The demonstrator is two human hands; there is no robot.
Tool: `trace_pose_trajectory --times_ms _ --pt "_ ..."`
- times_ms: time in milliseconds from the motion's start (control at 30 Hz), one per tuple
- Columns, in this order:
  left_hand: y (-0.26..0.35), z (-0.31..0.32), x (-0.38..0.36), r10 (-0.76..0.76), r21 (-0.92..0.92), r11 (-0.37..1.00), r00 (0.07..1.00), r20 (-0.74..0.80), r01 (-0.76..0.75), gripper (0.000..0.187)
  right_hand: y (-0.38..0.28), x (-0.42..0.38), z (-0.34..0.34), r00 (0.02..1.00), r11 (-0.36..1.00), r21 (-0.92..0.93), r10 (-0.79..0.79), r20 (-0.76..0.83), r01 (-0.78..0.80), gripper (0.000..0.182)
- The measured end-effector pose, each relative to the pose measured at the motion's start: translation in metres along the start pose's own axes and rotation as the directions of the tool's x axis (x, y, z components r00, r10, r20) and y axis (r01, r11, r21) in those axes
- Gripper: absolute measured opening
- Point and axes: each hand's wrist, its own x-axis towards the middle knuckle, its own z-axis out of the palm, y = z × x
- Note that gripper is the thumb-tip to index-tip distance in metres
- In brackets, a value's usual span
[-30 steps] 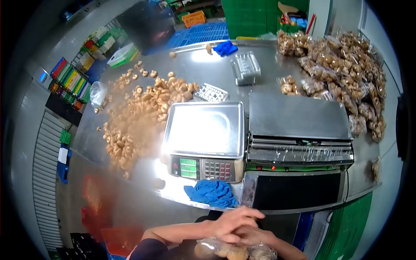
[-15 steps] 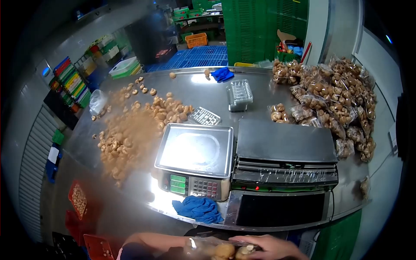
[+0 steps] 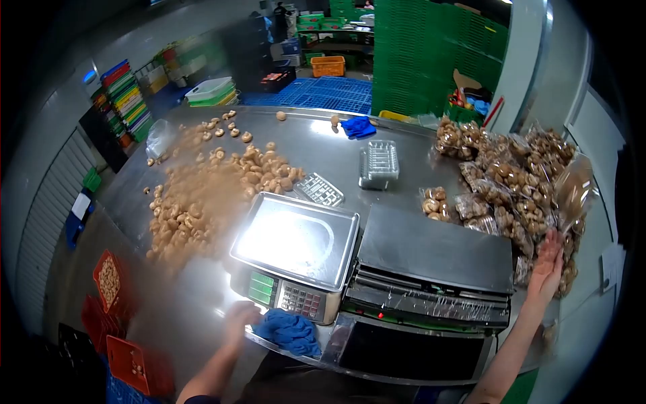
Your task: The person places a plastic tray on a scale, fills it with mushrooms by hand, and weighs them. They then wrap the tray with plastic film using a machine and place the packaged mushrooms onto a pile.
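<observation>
Item: my right hand, fingers released and extended toward a blurred clear bag above the right edge of the steel table; contact unclear.
Item: my left hand, blurred, finger state I cannot tell; near the front edge, beside a blue cloth and the scale.
Item: bagged mushrooms, heaped at the far right corner.
Item: loose mushrooms, spread along the left edge.
</observation>
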Motion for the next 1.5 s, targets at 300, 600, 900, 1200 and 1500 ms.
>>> trace_pose_trajectory --times_ms 300,600,900,1200,1500 --pt "-0.016 -0.110 0.057 0.398 0.905 0.233 0.884 0.245 -0.356 0.054 0.152 -0.145 0.074 0.750 0.688 -0.558 0.640 0.165 -0.464 0.020" --pt "-0.043 -0.173 0.138 0.311 0.910 -0.026 0.862 0.401 -0.414 0.041 0.221 -0.258 0.181 0.477 0.287 -0.931 0.866 0.150 -0.227 0.022" --pt "0.081 -0.220 0.213 0.579 0.817 0.253 0.758 0.301 -0.518 0.039 0.309 -0.333 0.258 0.481 0.193 -0.975 0.848 0.220 0.106 0.019" --pt "0.111 -0.237 0.286 0.546 0.726 0.479 0.815 0.194 -0.494 0.078 0.435 -0.236 0.302 0.766 0.384 -0.909 0.532 0.361 0.161 0.016" --pt "0.098 -0.245 0.338 0.616 0.692 0.610 0.780 -0.107 -0.387 0.064 0.581 -0.125 0.257 0.625 -0.236 -0.697 0.683 0.377 0.678 0.072"
